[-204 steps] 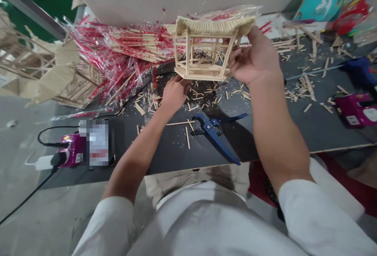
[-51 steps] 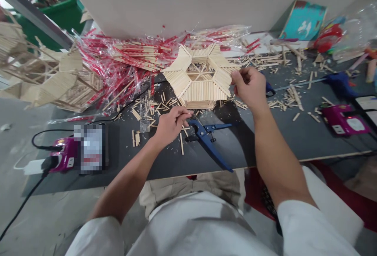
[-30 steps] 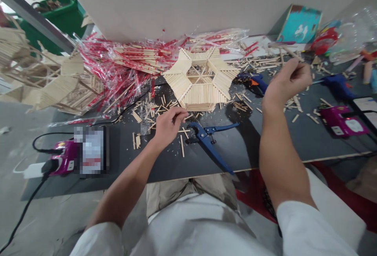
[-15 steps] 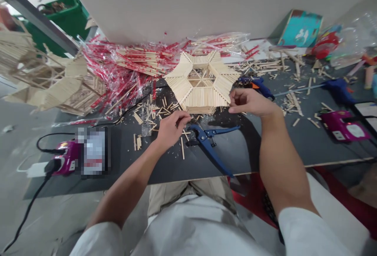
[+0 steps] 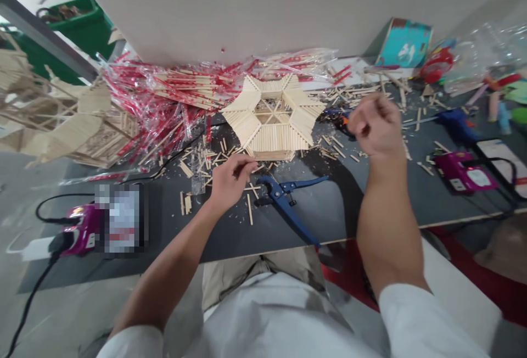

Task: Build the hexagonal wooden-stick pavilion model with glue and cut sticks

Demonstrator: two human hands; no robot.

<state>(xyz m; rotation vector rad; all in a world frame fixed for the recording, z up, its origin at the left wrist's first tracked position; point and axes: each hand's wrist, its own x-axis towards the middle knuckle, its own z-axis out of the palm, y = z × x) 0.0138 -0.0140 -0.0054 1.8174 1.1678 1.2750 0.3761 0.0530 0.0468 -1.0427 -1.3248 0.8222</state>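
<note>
A six-sided pavilion model of pale wooden sticks (image 5: 272,119) stands on the dark table (image 5: 337,215), seen from above. My left hand (image 5: 228,179) hovers just in front of it, thumb and fingers pinched together; what they hold is too small to name. My right hand (image 5: 376,124) is raised to the right of the roof, fingers curled into a loose fist and slightly blurred, not touching the model. Blue hand cutters (image 5: 288,201) lie between my two arms, close to my left hand.
Red-wrapped chopstick packs (image 5: 164,100) are piled at the back left beside other stick structures (image 5: 61,122). Cut stick bits litter the table. Blue glue guns (image 5: 453,122) and a purple device (image 5: 461,171) lie to the right, another purple device (image 5: 78,229) to the left. A teal box (image 5: 405,42) leans on the wall.
The pavilion was set down on the table. My right hand let go of the roof edge, swung right, came back to the roof, and has now lifted up and right. My left hand stays pinched.
</note>
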